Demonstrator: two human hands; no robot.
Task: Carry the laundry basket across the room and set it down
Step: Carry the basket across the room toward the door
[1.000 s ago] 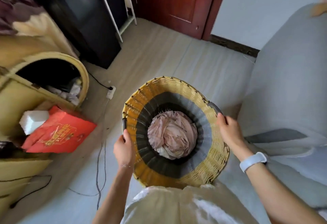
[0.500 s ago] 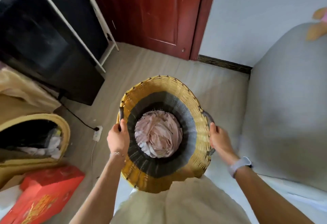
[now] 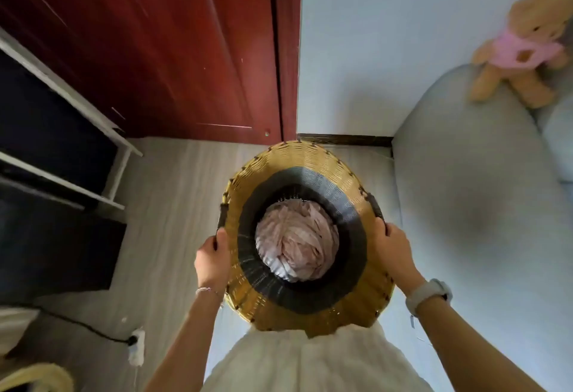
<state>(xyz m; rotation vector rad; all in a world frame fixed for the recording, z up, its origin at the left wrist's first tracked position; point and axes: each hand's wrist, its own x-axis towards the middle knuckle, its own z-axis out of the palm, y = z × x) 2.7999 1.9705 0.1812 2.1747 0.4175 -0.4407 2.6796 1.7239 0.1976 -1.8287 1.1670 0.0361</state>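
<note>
A round woven laundry basket (image 3: 297, 159) with a yellow rim and a dark inner band hangs in front of my body, off the floor. Crumpled pink cloth (image 3: 296, 239) lies at its bottom. My left hand (image 3: 212, 260) grips the dark handle on the basket's left side. My right hand (image 3: 393, 250), with a white watch on the wrist, grips the handle on the right side. The basket's underside and the floor right below it are hidden.
A dark red door (image 3: 173, 50) stands straight ahead, a pale wall to its right. A grey sofa (image 3: 483, 205) with a plush toy (image 3: 524, 50) is at the right. A white-framed black shelf (image 3: 52, 131) is at the left. A power strip (image 3: 136, 348) and cable lie on the floor.
I have walked toward the door with the basket held in both hands. The red box and the yellow tub on the left have slid out of view, and the door now looms close.
</note>
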